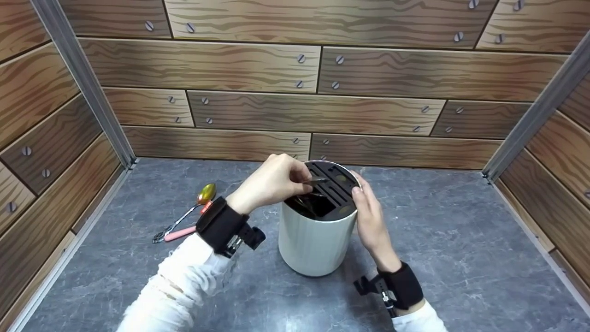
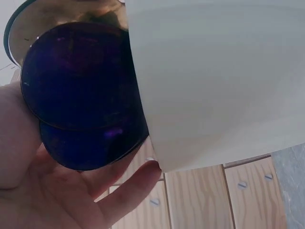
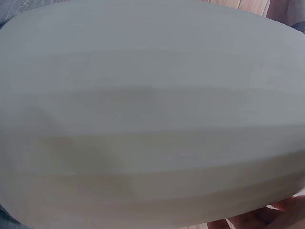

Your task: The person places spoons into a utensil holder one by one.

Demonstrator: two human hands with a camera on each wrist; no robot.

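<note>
A white cylindrical utensil holder [image 1: 315,244] with a black slotted top [image 1: 343,214] stands upright on the table. Over its slots, the thumb and forefinger of my left hand [image 1: 279,180] pinch the edge of a spoon [image 1: 318,180]. The left wrist view shows two dark blue, glossy spoon bowls [image 2: 81,76] overlapping at the holder's rim, beside a gold-toned bowl [image 2: 43,24]; their handles are hidden. My right hand [image 1: 370,214] holds the holder's right side, its thumb at the rim. Mostly the holder's pale wall [image 3: 152,109] fills the right wrist view.
Left of the holder lie a gold-bowled spoon [image 1: 207,193] with an ornate silver handle and a pink-handled utensil [image 1: 179,233], partly covered by the left wrist strap. Wood-patterned panels [image 1: 258,110] wall the grey marbled table [image 1: 461,249] at the back and sides.
</note>
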